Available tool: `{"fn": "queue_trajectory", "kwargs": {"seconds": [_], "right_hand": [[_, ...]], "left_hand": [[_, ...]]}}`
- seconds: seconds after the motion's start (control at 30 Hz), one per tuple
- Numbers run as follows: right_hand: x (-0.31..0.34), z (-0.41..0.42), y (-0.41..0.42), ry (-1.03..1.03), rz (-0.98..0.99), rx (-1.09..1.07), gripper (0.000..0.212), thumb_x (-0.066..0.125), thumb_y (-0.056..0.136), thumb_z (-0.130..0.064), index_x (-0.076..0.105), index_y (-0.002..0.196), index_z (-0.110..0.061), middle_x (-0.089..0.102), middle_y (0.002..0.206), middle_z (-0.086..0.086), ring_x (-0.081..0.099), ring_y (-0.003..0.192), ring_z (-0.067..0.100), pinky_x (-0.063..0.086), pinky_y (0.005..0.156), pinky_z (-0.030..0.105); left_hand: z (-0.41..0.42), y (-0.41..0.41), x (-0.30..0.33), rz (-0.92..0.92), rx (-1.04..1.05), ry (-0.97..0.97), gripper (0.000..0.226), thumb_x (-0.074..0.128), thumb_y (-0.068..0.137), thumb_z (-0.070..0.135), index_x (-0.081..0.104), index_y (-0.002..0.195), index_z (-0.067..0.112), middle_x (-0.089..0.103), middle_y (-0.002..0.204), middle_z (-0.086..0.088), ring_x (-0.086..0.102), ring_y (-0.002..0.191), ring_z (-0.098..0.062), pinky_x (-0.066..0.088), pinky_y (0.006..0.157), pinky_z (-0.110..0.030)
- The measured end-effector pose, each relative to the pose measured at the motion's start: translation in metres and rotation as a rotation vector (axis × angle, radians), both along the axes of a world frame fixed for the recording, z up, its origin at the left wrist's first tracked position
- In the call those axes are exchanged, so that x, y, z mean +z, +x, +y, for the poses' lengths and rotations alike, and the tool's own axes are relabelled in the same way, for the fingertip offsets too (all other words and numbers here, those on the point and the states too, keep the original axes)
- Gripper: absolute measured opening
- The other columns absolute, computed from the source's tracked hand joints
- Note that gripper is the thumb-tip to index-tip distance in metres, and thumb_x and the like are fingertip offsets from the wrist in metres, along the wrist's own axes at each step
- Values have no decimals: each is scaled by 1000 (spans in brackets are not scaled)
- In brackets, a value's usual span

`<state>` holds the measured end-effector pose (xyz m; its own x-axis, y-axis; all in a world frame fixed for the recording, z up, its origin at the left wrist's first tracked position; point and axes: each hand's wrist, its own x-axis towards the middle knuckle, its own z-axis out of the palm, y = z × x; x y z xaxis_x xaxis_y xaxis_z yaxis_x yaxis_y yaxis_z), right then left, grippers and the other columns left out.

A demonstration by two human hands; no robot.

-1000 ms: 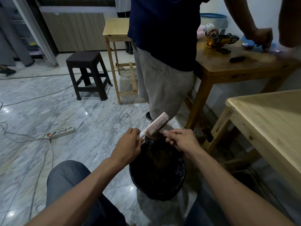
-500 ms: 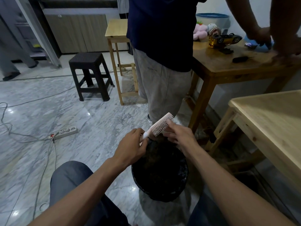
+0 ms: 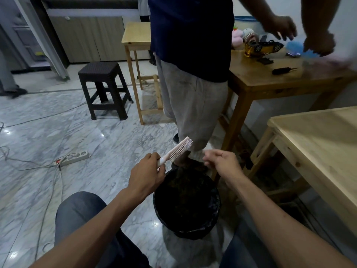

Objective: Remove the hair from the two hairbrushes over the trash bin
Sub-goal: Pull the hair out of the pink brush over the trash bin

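Observation:
A pale pink hairbrush (image 3: 178, 150) points up and to the right above the far rim of a black trash bin (image 3: 212, 215). My left hand (image 3: 146, 176) grips its handle. My right hand (image 3: 222, 161) hovers to the right of the brush, apart from it, over the bin's far right edge, with thumb and fingers pinched together. Whether hair sits between those fingertips is too fine to see. The bin stands on the floor between my knees and is dark inside. Only one hairbrush is in view.
A person in a dark shirt and grey shorts (image 3: 193, 89) stands just beyond the bin. A brown table (image 3: 280, 80) with a toy car is at the right, and a light wooden table (image 3: 318, 144) sits nearer right. A black stool (image 3: 104, 88) and a power strip (image 3: 74, 157) are at the left.
My right hand has drawn away from the brush bristles to the right, fingers pinched. The brush stays tilted in my left hand. The standing person's hands have lifted off the table.

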<state>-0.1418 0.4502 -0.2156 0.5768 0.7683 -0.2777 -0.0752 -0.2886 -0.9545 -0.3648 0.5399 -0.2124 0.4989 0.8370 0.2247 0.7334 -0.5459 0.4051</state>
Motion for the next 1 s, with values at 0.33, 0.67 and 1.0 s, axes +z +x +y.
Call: {"fn": "queue_trajectory", "kwargs": {"seconds": [0.33,0.67,1.0], "right_hand": [[10,7,-24,37,134,367,58,81,78,-51,72,123,-15,76,119,11,73,108,16,51,101,37],[2,7,-20,22,18,192,17,79,90,-26,80,80,-12,69,62,-3,55,54,4,51,62,17],[-20,-8,-11,-295,-542,396,28,76,92,-36,82,75,-15,77,70,4,64,56,4,50,59,24]], "left_hand": [[-7,11,12,-70,-272,-141,24,56,79,11,57,103,12,49,91,0,43,70,-9,31,57,-17],[-4,1,4,26,-261,-151,28,44,100,22,44,128,26,61,87,-3,54,69,-21,40,59,-37],[-6,15,13,-112,-37,-210,17,46,99,27,50,113,18,58,74,-2,51,59,-21,37,53,-35]]}}
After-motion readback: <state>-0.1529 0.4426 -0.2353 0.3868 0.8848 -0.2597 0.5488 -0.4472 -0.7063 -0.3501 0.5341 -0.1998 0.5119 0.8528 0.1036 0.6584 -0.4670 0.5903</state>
